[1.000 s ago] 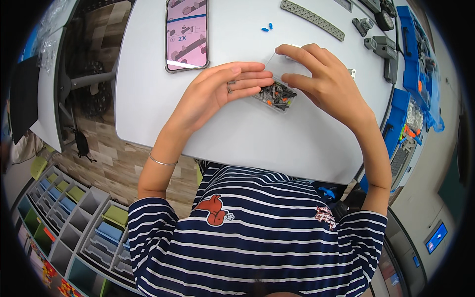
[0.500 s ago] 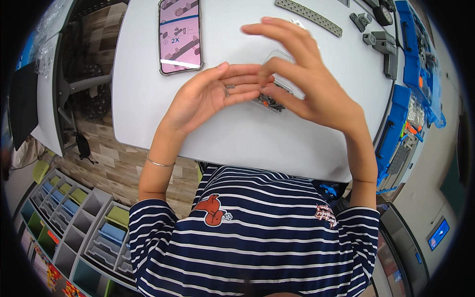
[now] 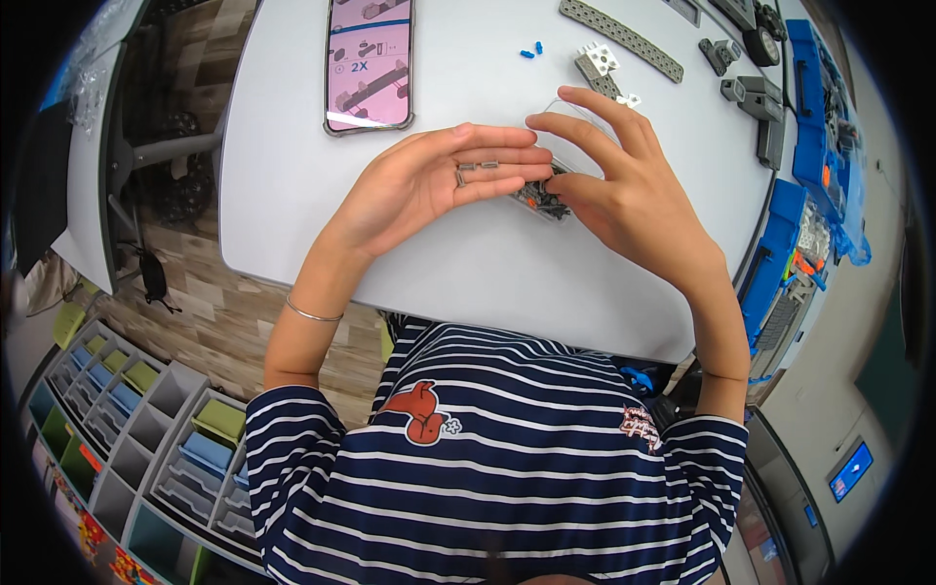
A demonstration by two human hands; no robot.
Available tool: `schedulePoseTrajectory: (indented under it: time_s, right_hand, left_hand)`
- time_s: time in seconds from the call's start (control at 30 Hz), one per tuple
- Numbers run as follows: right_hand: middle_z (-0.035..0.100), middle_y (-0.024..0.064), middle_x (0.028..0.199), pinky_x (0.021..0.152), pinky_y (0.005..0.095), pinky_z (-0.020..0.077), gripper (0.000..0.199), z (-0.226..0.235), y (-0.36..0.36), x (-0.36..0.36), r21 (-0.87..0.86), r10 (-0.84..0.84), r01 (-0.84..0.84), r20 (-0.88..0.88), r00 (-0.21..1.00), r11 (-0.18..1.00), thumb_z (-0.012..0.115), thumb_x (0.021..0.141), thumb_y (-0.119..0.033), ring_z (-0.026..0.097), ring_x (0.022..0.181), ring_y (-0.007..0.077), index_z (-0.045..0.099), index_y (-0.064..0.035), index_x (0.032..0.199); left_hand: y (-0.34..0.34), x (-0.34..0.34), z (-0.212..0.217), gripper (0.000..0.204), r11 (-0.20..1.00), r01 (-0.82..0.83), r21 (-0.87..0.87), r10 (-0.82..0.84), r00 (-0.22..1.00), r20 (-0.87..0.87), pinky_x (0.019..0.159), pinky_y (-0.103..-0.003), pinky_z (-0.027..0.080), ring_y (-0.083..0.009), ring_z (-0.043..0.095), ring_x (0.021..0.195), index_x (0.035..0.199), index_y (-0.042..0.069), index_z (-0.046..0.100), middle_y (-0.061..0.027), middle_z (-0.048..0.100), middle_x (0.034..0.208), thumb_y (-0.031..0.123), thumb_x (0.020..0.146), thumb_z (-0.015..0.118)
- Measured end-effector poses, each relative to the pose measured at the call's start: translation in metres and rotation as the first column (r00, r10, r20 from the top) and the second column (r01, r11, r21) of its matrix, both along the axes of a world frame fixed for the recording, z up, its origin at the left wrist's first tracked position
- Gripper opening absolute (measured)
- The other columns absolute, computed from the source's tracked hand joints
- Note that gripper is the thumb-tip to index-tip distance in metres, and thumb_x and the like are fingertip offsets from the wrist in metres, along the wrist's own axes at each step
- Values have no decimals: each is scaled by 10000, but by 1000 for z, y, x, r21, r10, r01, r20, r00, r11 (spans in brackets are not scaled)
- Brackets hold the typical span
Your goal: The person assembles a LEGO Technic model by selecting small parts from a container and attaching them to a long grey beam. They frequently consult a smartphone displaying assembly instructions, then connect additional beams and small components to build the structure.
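Note:
My left hand (image 3: 414,185) is palm up with its fingers stretched out flat. Across its fingers lie small grey connector pins (image 3: 489,165), held there loosely. Just under the fingertips is a small clear box (image 3: 558,216) of dark grey pins with an orange piece among them. My right hand (image 3: 624,185) hangs over this box, its thumb low at the box and its fingers curved and apart. I see nothing between them. The two hands partly cover the box.
A phone (image 3: 369,68) showing building steps lies on the white table (image 3: 468,283). Beyond the hands are blue pins (image 3: 527,54), a white connector block (image 3: 598,58) and a long grey beam (image 3: 624,39). Grey motor-like parts (image 3: 760,102) and blue bins (image 3: 775,263) stand at the right.
My right hand has drawn back from the left fingers toward the box. Another grey pin now shows on the left fingers. The view has shifted slightly, uncovering the blue pins and white block.

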State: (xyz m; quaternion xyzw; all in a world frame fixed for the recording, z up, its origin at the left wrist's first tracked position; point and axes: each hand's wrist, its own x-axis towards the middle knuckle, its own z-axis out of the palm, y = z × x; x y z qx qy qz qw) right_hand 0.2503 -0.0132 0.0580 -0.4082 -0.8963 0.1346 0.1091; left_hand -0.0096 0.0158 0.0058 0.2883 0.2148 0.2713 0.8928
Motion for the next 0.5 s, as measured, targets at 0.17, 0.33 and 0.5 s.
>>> schedulePoseTrajectory:
  time_s: [0.17, 0.33, 0.5]
  right_hand:
    - [630, 67, 1453, 1210, 513, 418, 76, -4, 2, -6, 62, 60, -64, 53, 997, 996, 792, 801, -90, 467, 1496, 296, 807, -71, 873]
    - [620, 82, 1463, 1219, 515, 408, 80, -6, 3, -8, 53, 72, -75, 57, 996, 996, 790, 811, -93, 466, 1496, 304, 787, -59, 883]
    - [605, 86, 1481, 1203, 520, 421, 98, -9, 2, -6, 32, 82, -83, 24, 996, 996, 799, 815, -77, 463, 1499, 311, 756, -52, 899]
  left_hand:
    - [0, 0, 0, 628, 1000, 4, 24, -3, 1000, -29, 1270, -486, 405, -457, 488, 1497, 1528, -195, 423, -364, 498, 1559, 308, 1160, 347]
    - [0, -1, -1, 617, 1000, -13, 24, 13, 999, -32, 1262, -491, 418, -453, 499, 1490, 1516, -195, 437, -354, 513, 1549, 299, 1156, 357]
    - [-1, 0, -1, 618, 999, -27, 30, 29, 999, -46, 1258, -488, 425, -446, 505, 1487, 1507, -195, 449, -349, 523, 1540, 304, 1152, 370]
